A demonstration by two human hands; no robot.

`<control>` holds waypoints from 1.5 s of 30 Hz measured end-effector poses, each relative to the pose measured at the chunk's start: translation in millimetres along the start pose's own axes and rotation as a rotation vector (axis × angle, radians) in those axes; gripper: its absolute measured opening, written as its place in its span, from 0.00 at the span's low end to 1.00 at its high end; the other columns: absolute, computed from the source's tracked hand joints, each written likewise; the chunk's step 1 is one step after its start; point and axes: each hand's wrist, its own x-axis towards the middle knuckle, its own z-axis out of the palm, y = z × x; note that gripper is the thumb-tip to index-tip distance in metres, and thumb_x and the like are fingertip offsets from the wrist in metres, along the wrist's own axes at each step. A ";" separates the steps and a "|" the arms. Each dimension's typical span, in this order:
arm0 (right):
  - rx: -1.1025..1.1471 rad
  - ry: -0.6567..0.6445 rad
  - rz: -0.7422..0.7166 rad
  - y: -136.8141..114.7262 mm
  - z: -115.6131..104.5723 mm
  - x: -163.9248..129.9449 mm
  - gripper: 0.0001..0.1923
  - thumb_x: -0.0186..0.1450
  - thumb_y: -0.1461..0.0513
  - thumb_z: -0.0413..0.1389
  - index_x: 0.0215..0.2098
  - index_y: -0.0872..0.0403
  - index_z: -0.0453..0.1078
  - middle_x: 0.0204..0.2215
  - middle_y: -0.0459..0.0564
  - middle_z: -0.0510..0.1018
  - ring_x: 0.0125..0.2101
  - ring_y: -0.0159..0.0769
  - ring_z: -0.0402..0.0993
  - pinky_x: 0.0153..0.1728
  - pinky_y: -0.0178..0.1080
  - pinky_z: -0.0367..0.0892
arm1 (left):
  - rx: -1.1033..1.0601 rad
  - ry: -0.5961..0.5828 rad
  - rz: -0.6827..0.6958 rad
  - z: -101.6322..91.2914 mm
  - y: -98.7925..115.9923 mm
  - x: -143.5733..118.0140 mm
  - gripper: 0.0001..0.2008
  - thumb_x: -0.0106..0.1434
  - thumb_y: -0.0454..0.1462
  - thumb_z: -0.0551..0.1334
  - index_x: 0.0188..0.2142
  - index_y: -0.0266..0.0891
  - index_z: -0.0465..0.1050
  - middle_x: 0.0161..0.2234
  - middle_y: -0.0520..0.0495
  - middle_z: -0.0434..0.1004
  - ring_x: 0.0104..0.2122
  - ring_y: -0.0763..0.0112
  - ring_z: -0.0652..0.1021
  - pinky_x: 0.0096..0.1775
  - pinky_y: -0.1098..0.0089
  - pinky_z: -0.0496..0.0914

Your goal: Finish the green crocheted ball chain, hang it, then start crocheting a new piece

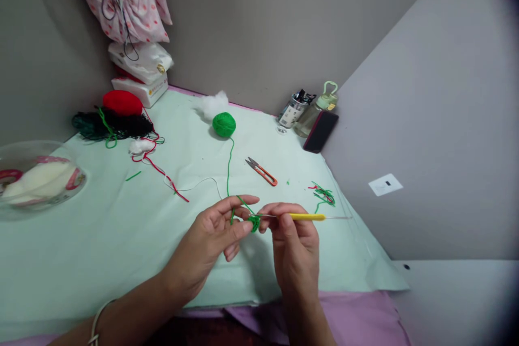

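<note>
Two hands meet: your left hand (214,232) pinches the soft, light green crochet piece (254,223); your right hand (292,235) is clamped on the stiff yellow-handled crochet hook (307,217).

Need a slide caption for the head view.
Left hand pinches green crochet piece; right hand holds yellow hook.

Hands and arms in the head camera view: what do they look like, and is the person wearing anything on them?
Both are bare, with no gloves and no sleeves in view. The left hand has a thin, pale bangle around its wrist, low in the picture. The right hand shows no ring, watch or band. Nails look short and unpainted.
</note>
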 end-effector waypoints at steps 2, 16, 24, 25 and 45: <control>0.024 -0.012 0.025 -2.2 -0.5 1.2 0.08 0.73 0.59 0.56 0.39 0.50 0.77 0.35 0.47 0.82 0.30 0.30 0.77 0.35 0.35 0.74 | -0.007 -0.010 0.005 -0.5 0.4 -0.3 0.17 0.62 0.40 0.71 0.51 0.42 0.78 0.35 0.54 0.70 0.20 0.86 0.61 0.22 0.77 0.56; -0.427 -0.175 -0.319 -11.2 -5.8 -10.9 0.13 0.73 0.70 0.50 0.48 0.50 0.72 0.40 0.48 0.81 0.41 0.35 0.77 0.41 0.40 0.73 | 0.299 0.079 0.148 -7.5 -3.1 -1.9 0.15 0.62 0.38 0.69 0.49 0.48 0.80 0.31 0.55 0.71 0.26 0.78 0.75 0.34 0.73 0.71; -0.852 -0.234 -0.619 -2.9 -6.7 -17.0 0.18 0.70 0.72 0.54 0.54 0.49 0.73 0.43 0.52 0.79 0.43 0.37 0.78 0.41 0.40 0.76 | 0.291 0.184 0.229 -2.2 -7.4 -1.9 0.17 0.57 0.36 0.72 0.47 0.48 0.83 0.32 0.54 0.74 0.28 0.77 0.70 0.34 0.75 0.68; -0.933 -0.228 -0.656 -1.6 -6.3 -18.6 0.20 0.69 0.72 0.57 0.55 0.48 0.73 0.44 0.52 0.79 0.45 0.38 0.78 0.42 0.40 0.77 | 0.212 0.162 0.174 -1.7 -7.5 -1.6 0.20 0.57 0.36 0.73 0.49 0.48 0.82 0.32 0.54 0.74 0.28 0.78 0.69 0.32 0.76 0.67; -0.709 -0.112 -0.462 2.8 -0.3 -20.5 0.19 0.68 0.71 0.58 0.52 0.46 0.78 0.45 0.52 0.80 0.43 0.39 0.79 0.39 0.39 0.76 | -0.076 0.066 -0.011 -0.2 -7.9 2.4 0.23 0.58 0.40 0.75 0.53 0.45 0.79 0.30 0.55 0.72 0.24 0.82 0.63 0.28 0.78 0.64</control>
